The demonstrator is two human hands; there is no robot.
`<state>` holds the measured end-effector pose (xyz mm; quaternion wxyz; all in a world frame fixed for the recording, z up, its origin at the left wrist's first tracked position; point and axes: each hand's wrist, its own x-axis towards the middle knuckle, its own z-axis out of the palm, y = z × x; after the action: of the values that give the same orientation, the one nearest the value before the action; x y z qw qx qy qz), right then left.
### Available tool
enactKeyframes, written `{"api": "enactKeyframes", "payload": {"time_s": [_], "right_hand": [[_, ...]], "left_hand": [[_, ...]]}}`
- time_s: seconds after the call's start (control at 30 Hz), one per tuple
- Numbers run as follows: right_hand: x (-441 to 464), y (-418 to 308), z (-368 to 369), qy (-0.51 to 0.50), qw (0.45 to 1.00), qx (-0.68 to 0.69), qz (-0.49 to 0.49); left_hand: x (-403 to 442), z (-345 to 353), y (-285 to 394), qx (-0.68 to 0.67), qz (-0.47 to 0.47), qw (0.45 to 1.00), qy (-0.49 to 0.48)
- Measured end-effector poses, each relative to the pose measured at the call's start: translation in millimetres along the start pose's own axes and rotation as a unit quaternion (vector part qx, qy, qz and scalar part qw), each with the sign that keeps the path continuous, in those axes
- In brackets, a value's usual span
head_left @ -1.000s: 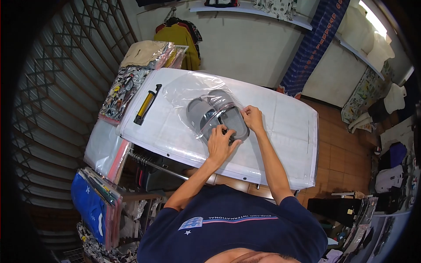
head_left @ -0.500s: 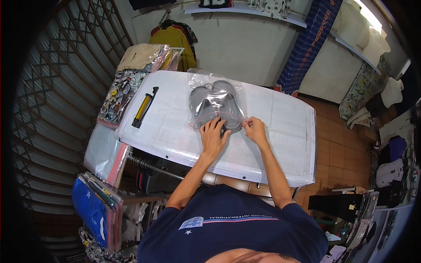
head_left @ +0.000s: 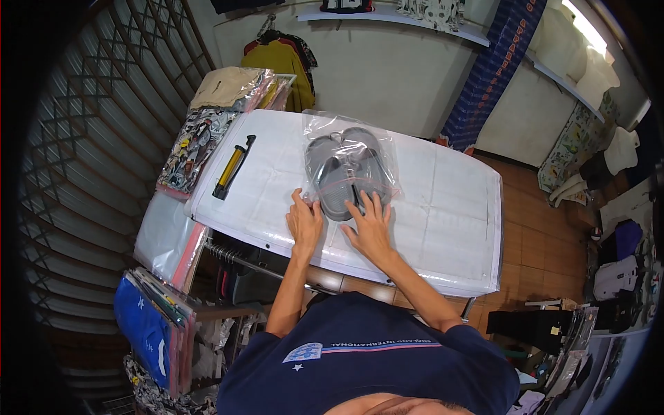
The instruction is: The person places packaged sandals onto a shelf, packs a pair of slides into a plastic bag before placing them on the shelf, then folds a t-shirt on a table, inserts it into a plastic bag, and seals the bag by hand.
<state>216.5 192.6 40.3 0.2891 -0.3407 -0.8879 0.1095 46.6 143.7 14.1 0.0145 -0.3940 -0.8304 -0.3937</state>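
A pair of grey slide sandals (head_left: 330, 195) lies side by side in a clear plastic bag (head_left: 312, 123) on the white-covered table. Their near ends stick out past the bag's reddish edge strip. At the bag's near left corner, my left hand (head_left: 304, 223) has its fingers curled in what looks like a pinch on the plastic. My right hand (head_left: 371, 227) rests with spread fingers on the near part of the right sandal and the bag's edge.
A yellow and black hand pump (head_left: 234, 167) lies at the table's left. Bagged patterned clothes (head_left: 197, 149) are stacked beyond that edge. The white table cover (head_left: 443, 214) extends to the right. Below left hang blue packaged garments (head_left: 144, 332).
My left hand has moved from the sandals to the bag's left corner. My right hand has let go of the right corner and moved left onto the sandals.
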Motion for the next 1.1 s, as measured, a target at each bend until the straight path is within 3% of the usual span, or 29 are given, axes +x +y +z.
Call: {"api": "enactKeyframes", "payload": {"time_s": [0.47,1.1], "right_hand": [[50,-7,49,-0.051,0.998,-0.022,0.024],[95,-11,84,-0.114,0.993,-0.025,-0.025]], "left_hand": [[-1,-9,-14,-0.109,0.045,0.991,-0.056],[-32,-68,-17,-0.126,-0.059,0.986,-0.091]]}}
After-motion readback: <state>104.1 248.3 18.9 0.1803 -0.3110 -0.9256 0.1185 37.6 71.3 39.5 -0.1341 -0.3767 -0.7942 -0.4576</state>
